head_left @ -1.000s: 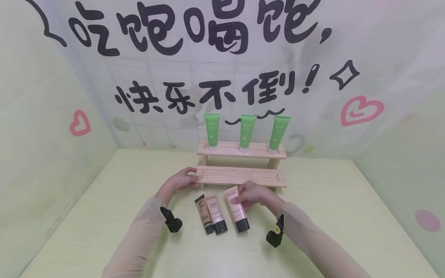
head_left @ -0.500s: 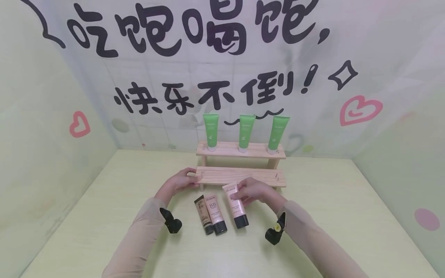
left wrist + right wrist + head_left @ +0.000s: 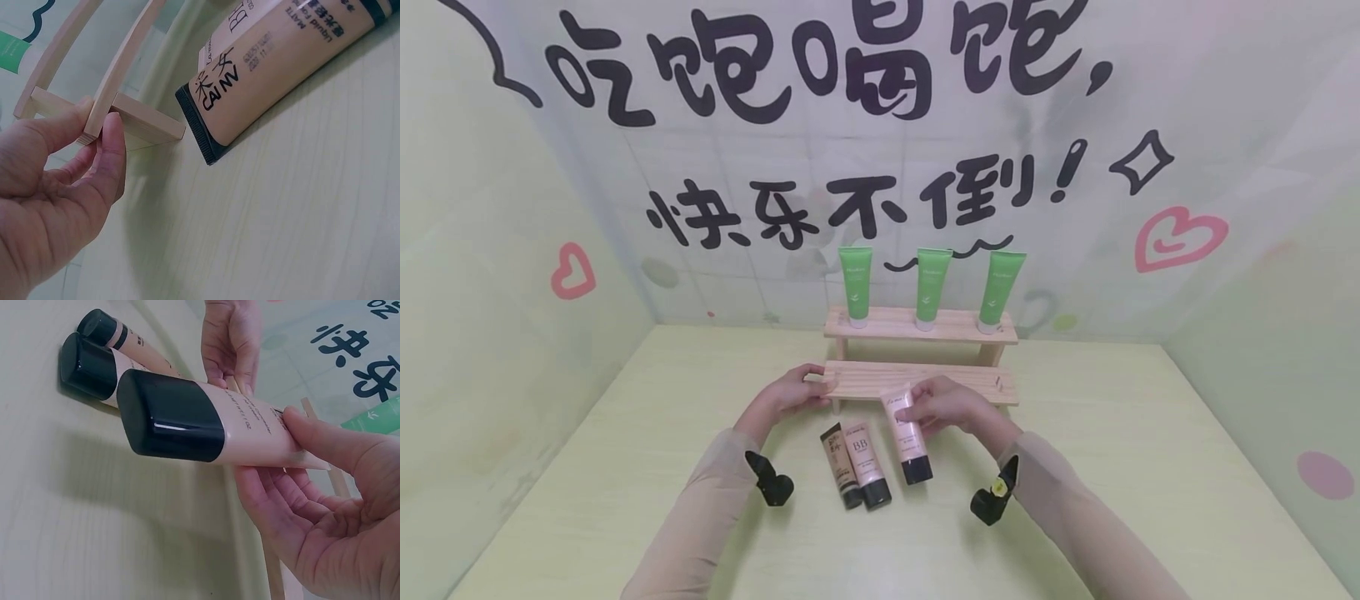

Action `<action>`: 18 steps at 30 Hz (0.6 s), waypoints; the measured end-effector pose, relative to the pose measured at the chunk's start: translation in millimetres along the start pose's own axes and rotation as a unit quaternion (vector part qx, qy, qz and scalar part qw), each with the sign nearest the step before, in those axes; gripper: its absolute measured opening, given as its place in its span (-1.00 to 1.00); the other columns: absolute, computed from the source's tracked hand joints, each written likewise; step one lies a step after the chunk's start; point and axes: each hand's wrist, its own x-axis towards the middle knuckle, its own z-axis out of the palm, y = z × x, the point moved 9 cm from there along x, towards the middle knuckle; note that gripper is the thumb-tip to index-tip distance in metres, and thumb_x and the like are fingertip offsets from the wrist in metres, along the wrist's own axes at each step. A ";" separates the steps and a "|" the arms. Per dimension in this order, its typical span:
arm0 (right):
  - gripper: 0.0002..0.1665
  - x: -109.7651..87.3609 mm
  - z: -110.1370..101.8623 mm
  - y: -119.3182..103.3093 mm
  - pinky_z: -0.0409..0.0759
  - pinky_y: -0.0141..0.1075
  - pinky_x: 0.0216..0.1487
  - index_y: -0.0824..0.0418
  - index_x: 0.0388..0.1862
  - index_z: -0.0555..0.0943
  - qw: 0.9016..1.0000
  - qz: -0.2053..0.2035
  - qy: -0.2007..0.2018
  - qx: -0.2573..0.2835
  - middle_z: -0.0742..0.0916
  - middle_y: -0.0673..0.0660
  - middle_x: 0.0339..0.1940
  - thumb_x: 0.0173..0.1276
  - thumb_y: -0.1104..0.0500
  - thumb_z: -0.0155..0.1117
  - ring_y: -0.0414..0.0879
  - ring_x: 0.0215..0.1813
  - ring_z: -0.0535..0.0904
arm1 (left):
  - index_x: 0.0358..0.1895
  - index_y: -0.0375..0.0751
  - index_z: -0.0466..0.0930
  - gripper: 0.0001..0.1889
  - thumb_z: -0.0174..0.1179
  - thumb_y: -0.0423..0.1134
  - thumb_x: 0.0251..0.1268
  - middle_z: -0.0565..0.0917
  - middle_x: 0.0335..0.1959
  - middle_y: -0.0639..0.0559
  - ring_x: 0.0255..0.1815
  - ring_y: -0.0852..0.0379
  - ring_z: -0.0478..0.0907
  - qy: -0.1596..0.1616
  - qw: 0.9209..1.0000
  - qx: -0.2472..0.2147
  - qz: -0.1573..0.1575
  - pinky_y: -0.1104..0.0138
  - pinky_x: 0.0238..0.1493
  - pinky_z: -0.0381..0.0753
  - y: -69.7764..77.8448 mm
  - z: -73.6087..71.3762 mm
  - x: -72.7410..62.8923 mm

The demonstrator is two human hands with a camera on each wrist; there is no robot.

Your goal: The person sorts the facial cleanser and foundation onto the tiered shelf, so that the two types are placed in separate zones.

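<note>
Between thumb and fingers, my right hand (image 3: 951,404) holds a pink BB cream tube (image 3: 907,437) with a black cap, just in front of the lower shelf. The right wrist view shows its cap (image 3: 172,415) pointing away from the hand and raised off the table. My left hand (image 3: 69,181) pinches the left end of the lower board of a two-step wooden rack (image 3: 917,381). A second pink BB tube (image 3: 867,462) lies on the table, side by side with a brown foundation tube (image 3: 841,467). Both lie with their caps toward me.
On the rack's upper board three green tubes (image 3: 855,286) stand upright on their white caps. Behind the rack rises a pale wall sheet (image 3: 760,275) with black lettering. Side sheets flank the pale wood-look table (image 3: 662,417).
The pink tube in my right hand has risen off the table and moved slightly toward the lower shelf. My left hand keeps its grip on the rack, and the other tubes stay put.
</note>
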 end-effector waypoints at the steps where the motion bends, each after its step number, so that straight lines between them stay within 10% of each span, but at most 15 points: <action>1: -0.67 -0.2 -0.4 -0.8 0.68 -0.20 -0.24 0.38 -0.21 0.48 1.000 -0.002 0.002 0.002 0.69 0.21 -0.32 0.14 0.19 0.31 -0.07 -0.36 0.64 | 0.28 -0.32 0.09 -0.47 0.05 -0.32 0.31 0.50 -0.23 -0.07 -0.33 0.23 0.53 0.001 1.000 -0.001 0.000 0.42 -0.12 0.61 0.1 0.2 -0.4; 18: -0.67 0.6 -12.4 -15.8 0.65 -0.12 -0.11 0.35 -0.16 0.48 0.999 -0.038 0.026 0.025 0.67 0.14 -0.32 0.13 0.24 0.31 -0.11 -0.32 0.62 | 0.28 -0.34 0.10 -0.47 0.06 -0.33 0.30 0.50 -0.21 -0.10 -0.36 0.24 0.54 0.002 1.000 -0.007 -0.001 0.39 -0.09 0.61 1.2 1.0 -2.2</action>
